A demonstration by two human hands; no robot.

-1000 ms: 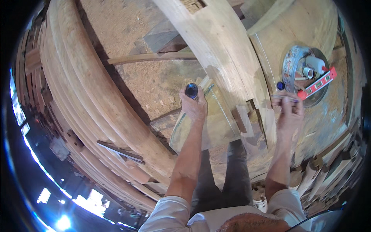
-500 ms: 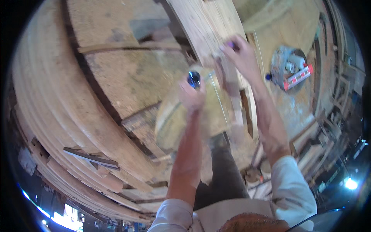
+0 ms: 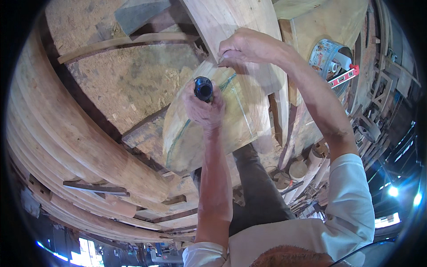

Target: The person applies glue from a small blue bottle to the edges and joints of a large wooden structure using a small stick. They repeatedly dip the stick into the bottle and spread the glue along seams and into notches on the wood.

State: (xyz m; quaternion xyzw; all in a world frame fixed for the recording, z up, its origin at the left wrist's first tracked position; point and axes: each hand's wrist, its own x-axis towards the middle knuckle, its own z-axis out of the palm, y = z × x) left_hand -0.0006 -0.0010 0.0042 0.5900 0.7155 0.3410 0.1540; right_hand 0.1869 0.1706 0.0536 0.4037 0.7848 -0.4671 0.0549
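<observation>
Amid curved timbers [image 3: 84,129], the left hand [image 3: 205,109] is gripping an uncapped dark bottle [image 3: 203,89], risking a spill if tilted, while the right hand [image 3: 247,44] is curling over a pale beam [image 3: 240,20], its hold unclear.

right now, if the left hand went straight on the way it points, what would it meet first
Probably the right end of the thin curved wooden strip, beyond the dark container the left hand holds, though depth is unclear.
</observation>
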